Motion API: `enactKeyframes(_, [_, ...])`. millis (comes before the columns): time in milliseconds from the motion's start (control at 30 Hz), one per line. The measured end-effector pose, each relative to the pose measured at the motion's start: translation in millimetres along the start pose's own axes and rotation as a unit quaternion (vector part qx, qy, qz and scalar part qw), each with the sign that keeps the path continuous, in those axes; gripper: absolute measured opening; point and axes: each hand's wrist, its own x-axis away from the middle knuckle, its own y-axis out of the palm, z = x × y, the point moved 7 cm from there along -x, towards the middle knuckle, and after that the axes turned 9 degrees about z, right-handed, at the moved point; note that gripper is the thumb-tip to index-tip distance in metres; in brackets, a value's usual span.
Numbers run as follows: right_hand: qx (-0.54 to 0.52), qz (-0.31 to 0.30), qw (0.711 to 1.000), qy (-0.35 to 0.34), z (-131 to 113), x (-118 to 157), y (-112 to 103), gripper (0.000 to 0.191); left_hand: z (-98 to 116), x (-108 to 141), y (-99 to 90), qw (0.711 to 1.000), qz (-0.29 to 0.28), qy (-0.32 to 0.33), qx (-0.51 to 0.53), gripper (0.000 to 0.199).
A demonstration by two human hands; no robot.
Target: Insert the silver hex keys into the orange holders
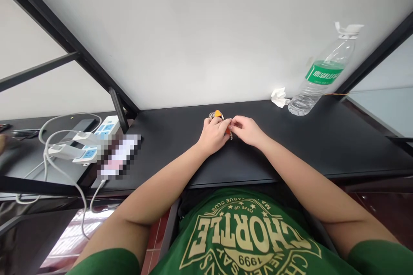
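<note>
Both hands sit close together on the matte black counter (306,137). The left hand (214,135) curls closed around a small orange-and-metal object (218,114), and the right hand (247,131) pinches at its near end; the hands hide most of it, so its form is hard to make out. Beyond the right hand are a crumpled white tissue (279,97) and a clear plastic bottle with a green label (318,79). Well left of the left hand lie white power strips with blue sockets (108,126) and white cords (69,131), partly behind a pixelated patch (118,157). The counter's front edge passes under the forearms.

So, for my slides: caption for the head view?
Left hand and right hand handle a small orange object on a black bench.
</note>
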Motion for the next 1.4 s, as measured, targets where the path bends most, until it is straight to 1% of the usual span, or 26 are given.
enactKeyframes(167, [0.065,-0.037,0.997,-0.036,-8,2,-4,0.024,2,1,-1.8,1.000,-0.006,0.014,-0.002,0.048])
enactKeyframes(267, [0.079,-0.068,0.994,-0.019,-10,5,-4,0.023,3,2,0.4,1.000,-0.019,0.017,-0.003,0.048])
enactKeyframes(433, [0.098,-0.097,0.990,0.002,-7,6,-6,0.024,5,2,3.7,0.999,-0.035,0.018,0.007,0.052])
enactKeyframes(600, [0.038,-0.148,0.988,0.036,7,4,-6,0.027,6,2,4.4,0.998,-0.046,0.026,0.020,0.051])
enactKeyframes(733, [-0.076,-0.177,0.978,0.085,14,7,2,0.031,5,2,3.8,0.998,-0.044,0.017,0.032,0.054])
enactKeyframes(800, [-0.115,-0.167,0.974,0.103,13,9,6,0.035,5,2,2.9,0.999,-0.037,0.019,0.034,0.056])
enactKeyframes(833, [-0.116,-0.157,0.975,0.108,11,10,8,0.036,5,2,2.5,0.999,-0.034,0.023,0.034,0.056])
enactKeyframes(900, [-0.095,-0.132,0.980,0.115,8,12,10,0.038,6,3,2.8,0.998,-0.038,0.029,0.032,0.059])
enactKeyframes(1000, [-0.066,-0.094,0.986,0.117,5,11,10,0.043,3,4,4.6,0.998,-0.053,0.021,0.030,0.064])
enactKeyframes(1100, [-0.062,-0.071,0.990,0.105,3,9,10,0.042,-2,3,7.4,0.997,-0.066,0.004,0.038,0.057])
enactKeyframes(1167, [-0.045,-0.059,0.993,0.088,3,9,11,0.037,-6,2,10.4,0.996,-0.074,-0.008,0.057,0.049])
enactKeyframes(1233, [-0.012,-0.045,0.998,0.053,0,8,11,0.030,-10,3,12.8,0.994,-0.074,-0.018,0.076,0.049])
enactKeyframes(1333, [0.044,-0.019,0.999,-0.017,-6,9,12,0.016,-14,4,13.1,0.994,-0.054,-0.032,0.093,0.061])
enactKeyframes(1400, [0.071,-0.011,0.996,-0.047,-8,9,12,0.008,-15,5,13.2,0.992,-0.045,-0.046,0.107,0.069])
